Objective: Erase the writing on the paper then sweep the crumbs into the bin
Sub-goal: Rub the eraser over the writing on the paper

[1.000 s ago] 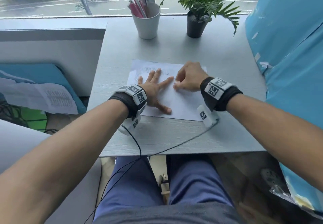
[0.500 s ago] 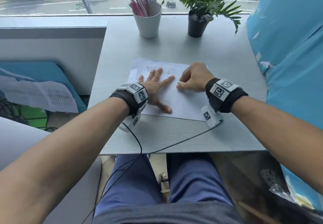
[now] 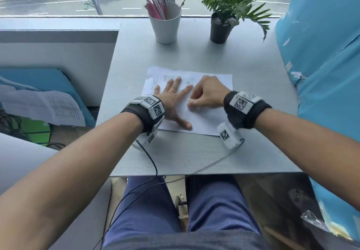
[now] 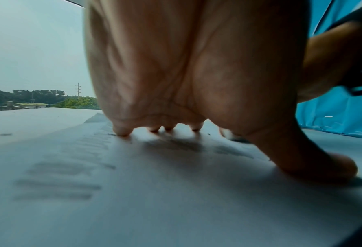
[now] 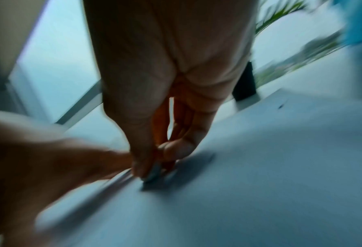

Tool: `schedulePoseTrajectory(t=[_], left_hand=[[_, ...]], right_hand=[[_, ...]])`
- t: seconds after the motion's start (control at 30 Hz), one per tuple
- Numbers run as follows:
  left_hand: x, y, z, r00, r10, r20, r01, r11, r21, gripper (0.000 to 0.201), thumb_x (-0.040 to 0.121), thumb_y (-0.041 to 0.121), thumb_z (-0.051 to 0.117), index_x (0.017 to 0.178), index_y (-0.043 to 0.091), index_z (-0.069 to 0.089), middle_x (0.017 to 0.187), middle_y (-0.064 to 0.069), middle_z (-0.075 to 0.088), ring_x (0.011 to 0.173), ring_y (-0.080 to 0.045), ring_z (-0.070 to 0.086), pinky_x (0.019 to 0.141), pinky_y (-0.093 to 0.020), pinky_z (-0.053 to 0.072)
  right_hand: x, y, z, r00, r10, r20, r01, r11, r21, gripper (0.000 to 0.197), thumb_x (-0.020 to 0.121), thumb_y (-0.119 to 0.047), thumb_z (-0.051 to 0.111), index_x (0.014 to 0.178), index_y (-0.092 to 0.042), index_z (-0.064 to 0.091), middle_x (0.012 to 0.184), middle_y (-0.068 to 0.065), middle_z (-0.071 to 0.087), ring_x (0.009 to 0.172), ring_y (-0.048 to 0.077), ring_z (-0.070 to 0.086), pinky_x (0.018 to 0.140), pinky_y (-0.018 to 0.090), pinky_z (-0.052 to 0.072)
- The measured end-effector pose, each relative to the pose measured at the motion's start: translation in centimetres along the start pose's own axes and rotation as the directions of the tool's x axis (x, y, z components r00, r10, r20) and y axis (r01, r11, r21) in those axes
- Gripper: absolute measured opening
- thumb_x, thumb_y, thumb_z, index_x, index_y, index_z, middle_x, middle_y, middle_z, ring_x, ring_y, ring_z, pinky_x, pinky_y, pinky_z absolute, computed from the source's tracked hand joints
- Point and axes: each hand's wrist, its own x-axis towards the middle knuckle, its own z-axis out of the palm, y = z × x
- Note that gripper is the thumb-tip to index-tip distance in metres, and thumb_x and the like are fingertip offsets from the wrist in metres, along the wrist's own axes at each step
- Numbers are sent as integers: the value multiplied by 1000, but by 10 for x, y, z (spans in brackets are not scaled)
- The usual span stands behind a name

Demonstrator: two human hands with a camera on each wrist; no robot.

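A white sheet of paper (image 3: 206, 121) with faint writing lies in the middle of the grey table (image 3: 194, 152). My left hand (image 3: 175, 101) lies flat on the sheet with fingers spread, pressing it down; the left wrist view shows the fingertips (image 4: 122, 132) on the paper (image 4: 133, 200). My right hand (image 3: 206, 95) is curled beside it, pinching a small eraser (image 5: 153, 174) against the paper (image 5: 260, 167); that view is blurred by motion. A few dark eraser crumbs (image 3: 188, 100) lie near the fingers. No bin is in view.
A white cup of pens (image 3: 165, 23) and a potted plant (image 3: 222, 16) stand at the table's far edge by the window. A blue padded surface (image 3: 321, 54) borders the right side. Cables (image 3: 152, 160) run off the near edge over my lap.
The right hand has shifted back and forth over the paper in small strokes, now slightly nearer me. The left hand stays flat in the same place.
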Motion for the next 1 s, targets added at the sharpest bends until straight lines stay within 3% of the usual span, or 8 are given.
schedulePoseTrajectory(t=[0.1,0.27,0.4,0.5,0.63,0.77,0.9,1.0], left_hand=[[-2,3,-1,1000,5,4,-5,1000,14,146,52,79,77,154,36,-18,159,-5,-33,147,-30,-27,116,-65,-8],[1,1,-1,1000,0,14,0,1000,-6,151,50,79,78,153,32,-22,158,-3,-36,146,-27,-30,116,-63,-11],[2,-1,1,1000,-7,4,7,1000,-4,153,50,80,77,154,27,-23,159,-2,-34,147,-25,-29,117,-61,-10],[3,-1,1,1000,2,0,-2,1000,-6,155,49,81,76,153,27,-25,158,-1,-35,146,-25,-30,117,-62,-10],[4,-5,4,1000,-3,-22,2,1000,-11,154,45,86,73,154,31,-21,159,1,-33,147,-21,-29,118,-58,-12],[1,-6,6,997,-19,-74,16,999,-32,148,45,93,65,155,35,-15,162,2,-28,149,-19,-24,118,-59,-10],[-9,-6,-3,991,-102,-92,104,994,20,133,54,92,60,156,38,-5,165,-6,-15,152,-26,-8,118,-62,6],[-21,-7,-6,981,-125,-151,148,977,155,119,58,92,58,154,34,18,156,-13,23,144,-32,26,115,-58,22]], right_hand=[[18,9,-14,982,88,-165,-87,996,16,10,74,-23,77,72,-14,76,66,-2,67,60,8,59,63,19,43],[11,-5,10,1000,-29,10,29,999,-40,14,73,-23,76,60,-19,71,56,-8,63,47,1,49,49,8,34],[26,2,-5,976,67,-205,-67,998,8,13,74,-23,75,73,-9,77,67,-3,68,60,6,57,61,18,44],[3,-14,14,999,-8,-31,8,1000,-16,17,71,-20,76,57,-16,67,56,-8,61,46,0,52,50,14,40],[-20,14,1,978,170,-123,-170,985,8,14,70,-27,81,69,-14,76,67,-5,69,65,8,61,57,11,42],[-43,21,5,961,255,-103,-257,966,-4,11,72,-23,79,76,-12,78,73,-2,70,74,12,65,72,23,54],[-29,25,0,937,264,-228,-271,962,-2,10,73,-18,77,80,-11,79,85,4,74,85,20,67,82,31,55],[-11,28,-6,937,242,-253,-261,964,-47,8,74,-18,75,80,-14,77,88,7,74,87,25,68,83,33,56]])
